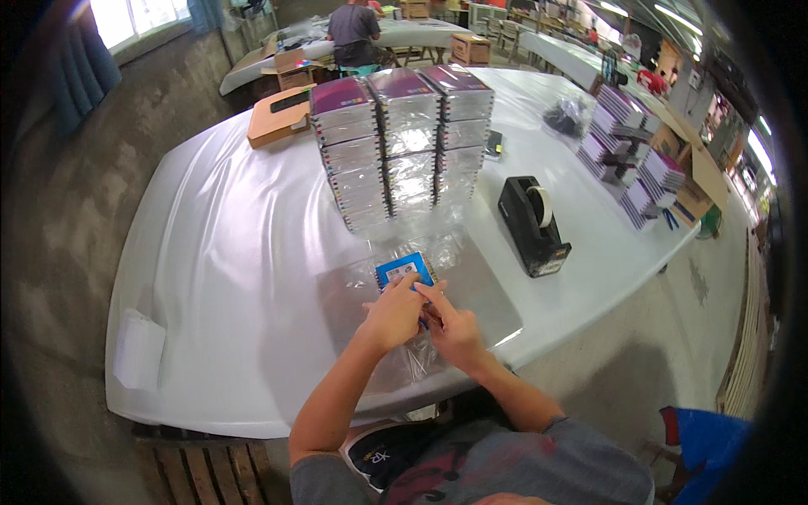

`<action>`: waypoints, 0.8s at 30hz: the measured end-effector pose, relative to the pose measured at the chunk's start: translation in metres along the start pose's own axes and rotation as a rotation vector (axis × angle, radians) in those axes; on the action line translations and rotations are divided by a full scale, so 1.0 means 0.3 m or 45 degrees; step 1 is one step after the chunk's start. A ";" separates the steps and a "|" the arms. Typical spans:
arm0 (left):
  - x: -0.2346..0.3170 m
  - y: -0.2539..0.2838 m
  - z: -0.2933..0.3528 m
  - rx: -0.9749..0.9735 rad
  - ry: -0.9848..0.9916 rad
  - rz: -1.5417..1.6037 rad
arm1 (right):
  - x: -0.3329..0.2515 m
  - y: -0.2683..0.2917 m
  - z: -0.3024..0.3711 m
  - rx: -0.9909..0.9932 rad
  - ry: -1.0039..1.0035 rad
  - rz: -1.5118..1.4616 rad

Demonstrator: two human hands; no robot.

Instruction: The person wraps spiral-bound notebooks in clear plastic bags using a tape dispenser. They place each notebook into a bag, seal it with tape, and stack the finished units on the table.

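Observation:
A small blue spiral-bound notebook (392, 270), with a white label on its face, lies on clear plastic film (454, 248) near the table's front edge. Colored coils show along its sides. My left hand (392, 316) grips the notebook from the near left, one finger stretched across its cover. Close against it, my right hand (459, 337) is at the notebook's near right corner, its index finger reaching toward the left fingers. The other right fingers curl underneath, and what they hold is hidden. Part of the notebook is covered by both hands.
Beyond the notebook stand tall stacks of film-wrapped purple notebooks (408, 156). A black tape dispenser (532, 225) is to the right. More notebooks (623, 139) are piled by an open carton (694, 168) at far right. A white block (140, 349) sits far left; a person (353, 34) works behind.

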State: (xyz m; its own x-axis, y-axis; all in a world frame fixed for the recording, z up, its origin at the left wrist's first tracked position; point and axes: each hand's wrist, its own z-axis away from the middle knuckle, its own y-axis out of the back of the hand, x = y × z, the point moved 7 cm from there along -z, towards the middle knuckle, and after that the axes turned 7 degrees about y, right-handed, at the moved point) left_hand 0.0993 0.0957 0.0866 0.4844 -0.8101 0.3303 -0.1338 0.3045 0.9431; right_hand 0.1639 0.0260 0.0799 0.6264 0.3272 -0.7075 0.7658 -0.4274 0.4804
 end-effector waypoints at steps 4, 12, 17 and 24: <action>-0.061 0.006 0.001 -0.064 0.337 0.249 | 0.023 0.012 -0.005 -0.088 -0.167 -0.372; -0.081 0.018 0.021 0.064 0.281 0.344 | 0.416 0.019 -0.287 -0.155 -0.615 -1.007; -0.078 0.007 0.016 0.052 0.247 0.340 | 0.420 -0.115 -0.493 -0.558 -0.253 -0.738; -0.082 0.019 0.040 0.070 0.286 0.374 | 0.095 0.005 -0.487 -0.884 0.270 -0.261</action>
State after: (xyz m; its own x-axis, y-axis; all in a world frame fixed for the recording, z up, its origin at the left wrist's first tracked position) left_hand 0.0763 0.1114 0.0845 0.5953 -0.5603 0.5759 -0.3385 0.4751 0.8122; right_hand 0.2041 0.1578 0.1363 0.4221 0.5281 -0.7369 0.7419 0.2660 0.6156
